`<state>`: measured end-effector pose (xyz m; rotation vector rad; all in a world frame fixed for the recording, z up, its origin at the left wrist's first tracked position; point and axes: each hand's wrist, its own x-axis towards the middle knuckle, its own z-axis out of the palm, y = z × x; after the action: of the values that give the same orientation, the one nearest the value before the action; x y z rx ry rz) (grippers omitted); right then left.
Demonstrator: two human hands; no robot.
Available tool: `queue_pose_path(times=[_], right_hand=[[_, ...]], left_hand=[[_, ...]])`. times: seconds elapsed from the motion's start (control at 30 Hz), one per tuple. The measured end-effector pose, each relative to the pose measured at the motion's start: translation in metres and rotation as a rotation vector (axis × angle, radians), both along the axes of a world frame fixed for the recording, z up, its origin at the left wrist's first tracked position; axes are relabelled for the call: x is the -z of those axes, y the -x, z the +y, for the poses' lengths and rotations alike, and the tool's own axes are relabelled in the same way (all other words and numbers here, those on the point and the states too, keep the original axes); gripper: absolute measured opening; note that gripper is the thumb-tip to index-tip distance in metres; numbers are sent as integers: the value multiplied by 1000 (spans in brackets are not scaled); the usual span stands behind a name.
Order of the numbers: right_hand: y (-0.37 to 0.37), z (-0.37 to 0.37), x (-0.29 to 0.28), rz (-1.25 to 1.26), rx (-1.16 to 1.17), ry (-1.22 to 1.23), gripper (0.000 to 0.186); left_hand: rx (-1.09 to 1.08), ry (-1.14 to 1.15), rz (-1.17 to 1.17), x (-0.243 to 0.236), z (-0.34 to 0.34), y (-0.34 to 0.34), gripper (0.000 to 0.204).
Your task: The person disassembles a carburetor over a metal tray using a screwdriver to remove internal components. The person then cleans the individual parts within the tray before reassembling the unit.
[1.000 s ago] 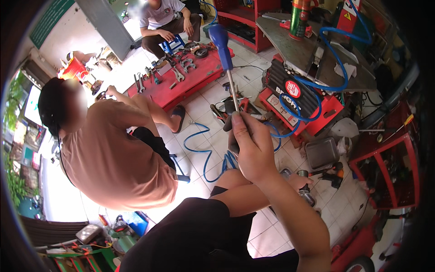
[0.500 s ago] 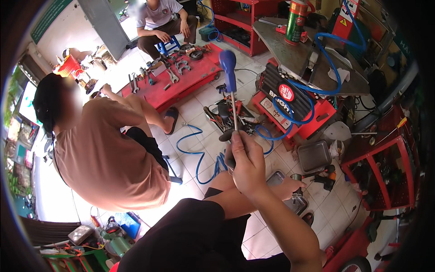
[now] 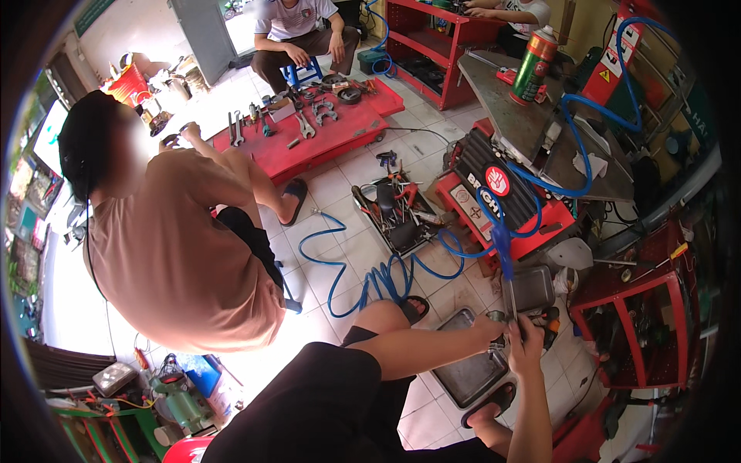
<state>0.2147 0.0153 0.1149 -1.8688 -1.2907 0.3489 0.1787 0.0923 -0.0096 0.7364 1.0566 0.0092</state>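
My left grip (image 3: 486,332) is closed round a small metal part (image 3: 495,316), over the right side of the tray (image 3: 455,380) on the floor. My right grip (image 3: 526,345) is curled round the shaft of the screwdriver (image 3: 503,251), just right of the tray, with the blue handle pointing up. My hands are close together; whether they touch, I can't tell.

As far as I can judge, the work on the part is under way and not finished: the part is in my grip rather than set down, and the screwdriver is in use or close to it. The tip is lost among my fingers, so I can't say whether it meets the part, or what has come loose. What remains to be done on the part's hidden side doesn't show either.

Around the tray: the drill (image 3: 552,318) lies to its right, partly behind my right grip; a second pan (image 3: 534,287) sits beyond it, to the right; the tool case (image 3: 397,212) lies open farther beyond, past the coils of the blue hose (image 3: 333,265). Well left of the tray, a co-worker (image 3: 181,255) in a brown shirt is seated.
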Motion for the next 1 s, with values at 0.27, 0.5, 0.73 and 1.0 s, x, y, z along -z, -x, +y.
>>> queue_pose_path(times=[0.27,0.5,0.73,1.0], right_hand=[[-23,-135,103,246,486,-16,33],[-56,-142,141,252,617,52,32],[-57,-146,142,429,701,4,26],[-43,-129,112,753,742,-181,23]], left_hand=[[-18,-129,142,4,5,-4,48],[-48,-110,108,22,-5,-10,47],[23,-94,104,13,3,-8,47],[26,-111,104,25,-3,-10,45]])
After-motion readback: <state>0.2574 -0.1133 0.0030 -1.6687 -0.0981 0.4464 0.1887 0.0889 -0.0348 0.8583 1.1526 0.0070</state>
